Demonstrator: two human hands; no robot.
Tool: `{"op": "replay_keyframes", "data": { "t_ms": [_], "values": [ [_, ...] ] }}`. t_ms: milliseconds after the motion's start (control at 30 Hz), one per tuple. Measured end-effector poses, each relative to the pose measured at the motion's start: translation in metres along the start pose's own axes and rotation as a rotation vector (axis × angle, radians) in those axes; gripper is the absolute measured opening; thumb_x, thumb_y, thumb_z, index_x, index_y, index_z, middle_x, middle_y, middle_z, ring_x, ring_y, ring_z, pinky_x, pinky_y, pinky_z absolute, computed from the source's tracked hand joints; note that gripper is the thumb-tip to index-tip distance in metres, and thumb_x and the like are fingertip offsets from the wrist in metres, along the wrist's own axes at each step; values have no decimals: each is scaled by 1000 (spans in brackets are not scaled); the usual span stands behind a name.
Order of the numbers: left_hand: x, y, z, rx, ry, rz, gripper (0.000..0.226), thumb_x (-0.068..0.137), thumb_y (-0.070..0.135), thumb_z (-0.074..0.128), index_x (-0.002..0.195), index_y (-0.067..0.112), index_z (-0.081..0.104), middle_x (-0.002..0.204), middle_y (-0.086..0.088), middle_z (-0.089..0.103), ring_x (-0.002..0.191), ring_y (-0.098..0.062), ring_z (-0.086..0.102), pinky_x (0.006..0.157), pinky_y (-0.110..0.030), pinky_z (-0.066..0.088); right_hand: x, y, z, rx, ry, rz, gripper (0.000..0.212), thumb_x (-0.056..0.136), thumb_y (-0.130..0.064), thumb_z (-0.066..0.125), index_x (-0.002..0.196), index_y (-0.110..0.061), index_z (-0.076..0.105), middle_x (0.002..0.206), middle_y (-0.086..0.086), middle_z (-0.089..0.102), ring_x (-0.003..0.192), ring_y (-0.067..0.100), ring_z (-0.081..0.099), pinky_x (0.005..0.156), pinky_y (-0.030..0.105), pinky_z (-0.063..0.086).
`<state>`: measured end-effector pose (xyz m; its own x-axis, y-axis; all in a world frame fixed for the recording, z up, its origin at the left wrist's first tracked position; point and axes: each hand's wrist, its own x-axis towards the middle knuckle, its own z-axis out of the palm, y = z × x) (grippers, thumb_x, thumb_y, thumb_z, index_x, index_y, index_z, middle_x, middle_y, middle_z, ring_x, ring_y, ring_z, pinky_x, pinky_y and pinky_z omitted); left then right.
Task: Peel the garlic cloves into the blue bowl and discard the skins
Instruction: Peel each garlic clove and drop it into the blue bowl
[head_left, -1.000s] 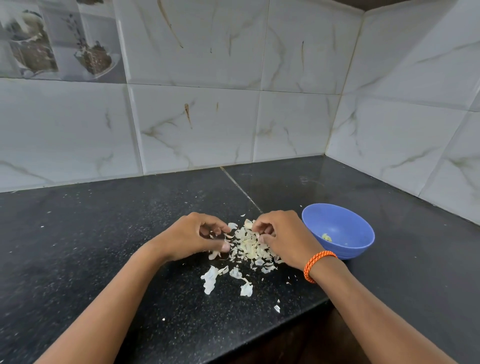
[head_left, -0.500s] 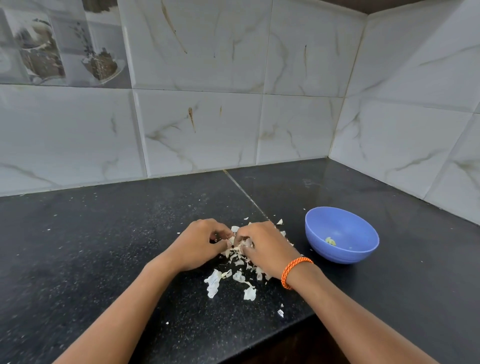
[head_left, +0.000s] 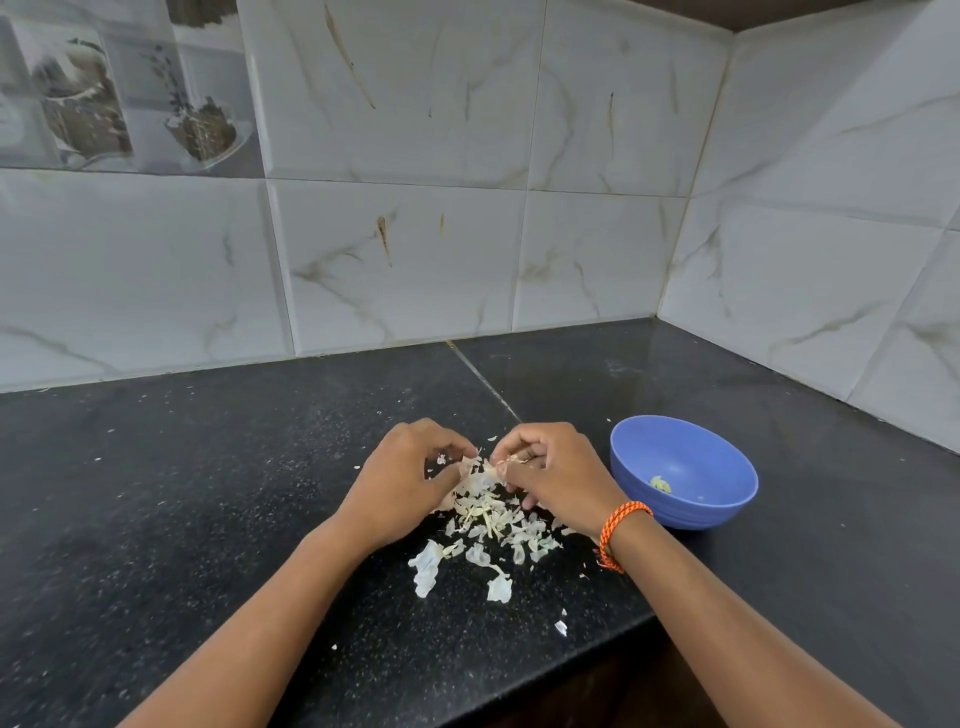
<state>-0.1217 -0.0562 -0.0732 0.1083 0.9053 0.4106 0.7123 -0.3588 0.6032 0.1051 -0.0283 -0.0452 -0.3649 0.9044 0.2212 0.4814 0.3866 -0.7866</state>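
Head view shows both hands meeting above the pile of garlic skins near the front edge of the black countertop. A second ago the right hand lay nearer the blue bowl; it has since come in towards the left hand, and the two now pinch one pale scrap between their fingertips, which looks like a clove or husk being pulled open, though what it is cannot be told for sure. Fingers of both hands are curled tight on that scrap. The bowl sits just right of the hands, towards the countertop's right side, with one small pale piece inside. Judging by this, peeling is at an early stage and the skins are not yet discarded.
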Motion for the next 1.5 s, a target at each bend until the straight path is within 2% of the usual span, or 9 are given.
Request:
{"op": "replay_keyframes", "data": {
  "t_ms": [100, 267, 533, 767, 900, 1067, 1267, 1400, 1500],
  "values": [
    [0, 4, 0, -35, 86, 8, 24, 96, 24, 78, 113, 41, 77, 112, 22, 70, 111, -1, 59, 96, -19, 45, -5, 0, -1, 77, 68, -10, 10, 93, -6, 77, 92, -16, 78, 85, 1, 78, 64, 13, 73, 58, 29, 60],
    [-2, 18, 4, -137, 80, 20, 1, 95, 38, 80, 95, 39, 81, 96, 20, 75, 98, -5, 65, 85, -26, 50, -10, 3, 5, 169, 149, -74, 8, 89, -10, 84, 90, -15, 78, 85, 2, 78, 72, 20, 76, 63, 39, 66],
    [-2, 24, 14, -127, 73, 1, 11, 93, 45, 81, 85, 38, 80, 84, 22, 76, 86, -7, 65, 82, -29, 52, -14, 10, 8, 241, 161, -115, 5, 91, -9, 82, 96, -10, 83, 89, 2, 80, 79, 19, 79, 75, 36, 67],
    [-1, 20, 13, -28, 121, 2, 11, 100, 32, 71, 91, 38, 68, 87, 17, 70, 83, -7, 66, 74, -34, 57, -11, 14, 0, -108, 136, -183, 20, 106, -19, 62, 112, -23, 81, 93, -12, 79, 84, 6, 75, 76, 20, 59],
    [-3, 20, 13, -29, 121, 10, 10, 102, 31, 66, 95, 38, 62, 87, 14, 69, 82, -10, 66, 70, -30, 54, -13, 14, 1, -445, 51, -211, 22, 111, -27, 52, 110, -29, 74, 104, -13, 72, 99, 9, 62, 84, 30, 51],
    [-2, 24, 13, -95, 123, -8, 14, 97, 25, 76, 90, 35, 69, 81, 12, 73, 78, -10, 70, 74, -29, 58, -15, 12, -2, -419, 74, -224, 25, 98, -3, 68, 96, -28, 71, 103, -16, 58, 88, 4, 61, 77, 26, 54],
    [-3, 27, 12, -231, 146, -67, 16, 89, 15, 85, 83, 27, 77, 76, 9, 75, 69, -12, 72, 68, -34, 64, -12, 12, -7, -437, 121, -268, 21, 102, -26, 69, 81, -24, 73, 73, -10, 66, 68, 9, 62, 66, 33, 54],
    [-3, 28, 12, -268, 156, -71, 16, 90, 14, 86, 86, 29, 81, 78, 11, 77, 71, -14, 75, 69, -37, 66, -9, 16, -9, -522, 43, -291, 39, 96, 10, 63, 106, -22, 83, 104, -6, 71, 87, 13, 66, 74, 35, 58],
    [-2, 27, 12, -263, 154, -78, 16, 90, 17, 87, 87, 31, 82, 78, 13, 78, 72, -15, 76, 73, -41, 66, -11, 17, -11, -531, 130, -327, 30, 96, 3, 68, 104, -22, 81, 95, -5, 71, 81, 15, 65, 67, 38, 58]
  ]
}}
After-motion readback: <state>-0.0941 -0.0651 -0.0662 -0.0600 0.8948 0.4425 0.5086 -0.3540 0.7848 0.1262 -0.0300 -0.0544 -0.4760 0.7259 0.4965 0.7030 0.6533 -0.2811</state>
